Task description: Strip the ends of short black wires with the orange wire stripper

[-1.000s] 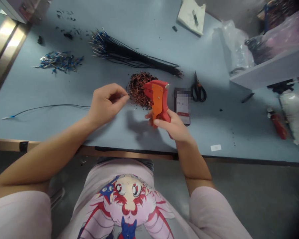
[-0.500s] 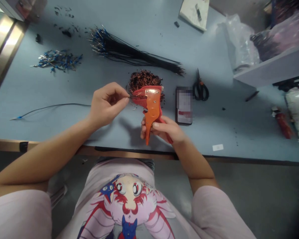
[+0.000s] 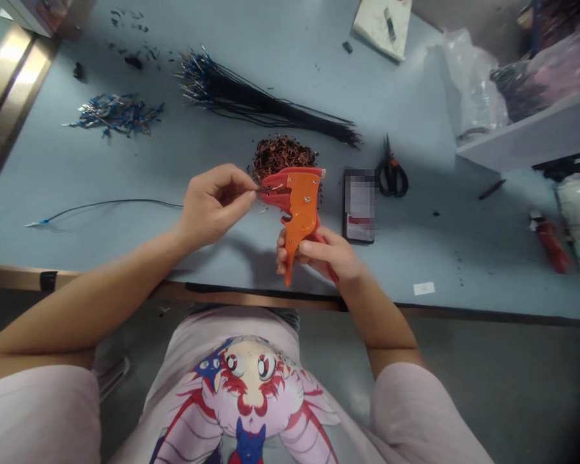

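- Orange-and-red wire stripper is up over the bench, nose pointing L; a sec ago it stood more upright, well apart from the wire end. Now its jaws are around that end.
- Black wire: tip b/w the jaws, w/ a copper-coloured glint where only dark showed just before. Prob. means the insulation's parting; too small to be sure.
- Your L hand pinches the wire near its tip, thumb to finger; the rest trails L to a blue-collared metal terminal.
- Your R hand is wrapped round the stripper's handles; how hard you're squeezing, can't tell. Hands apart, linked only via wire + tool.
- Copper scrap heap lies right behind the nose, so it muddles your view of the tip; contact w/ the tool unclear.
- Phone is just beside your R hand, so mind the elbow room; black-handled snips just past it.
- Farther up: bundle of black wires, w/ loose blue terminals to its L. Neither blocks you.
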The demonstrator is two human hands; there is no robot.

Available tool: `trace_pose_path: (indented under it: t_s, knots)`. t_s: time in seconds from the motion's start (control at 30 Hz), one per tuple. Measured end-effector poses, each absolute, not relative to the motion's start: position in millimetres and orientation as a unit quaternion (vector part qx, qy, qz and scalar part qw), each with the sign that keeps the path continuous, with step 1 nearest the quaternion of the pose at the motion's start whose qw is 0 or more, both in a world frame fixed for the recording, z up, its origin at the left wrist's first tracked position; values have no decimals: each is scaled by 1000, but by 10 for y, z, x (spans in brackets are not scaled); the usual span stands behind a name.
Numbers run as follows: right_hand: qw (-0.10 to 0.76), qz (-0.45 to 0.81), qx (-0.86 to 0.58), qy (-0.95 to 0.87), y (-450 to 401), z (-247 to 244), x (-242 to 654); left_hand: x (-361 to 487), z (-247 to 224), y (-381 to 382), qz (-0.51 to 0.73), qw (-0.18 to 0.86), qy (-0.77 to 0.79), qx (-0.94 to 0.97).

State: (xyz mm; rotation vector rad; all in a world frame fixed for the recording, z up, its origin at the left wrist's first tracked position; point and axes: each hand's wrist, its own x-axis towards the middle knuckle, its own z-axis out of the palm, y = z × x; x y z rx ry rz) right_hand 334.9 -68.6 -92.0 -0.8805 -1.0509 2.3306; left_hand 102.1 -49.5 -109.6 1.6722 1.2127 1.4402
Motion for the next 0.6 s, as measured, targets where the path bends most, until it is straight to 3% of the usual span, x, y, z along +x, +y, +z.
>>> trace_pose_path:
  t_s: [0.6]
  knots:
    - [208,839,-316,-391,-703,-895,3361,1026,-1104,-497,557,323,422,638]
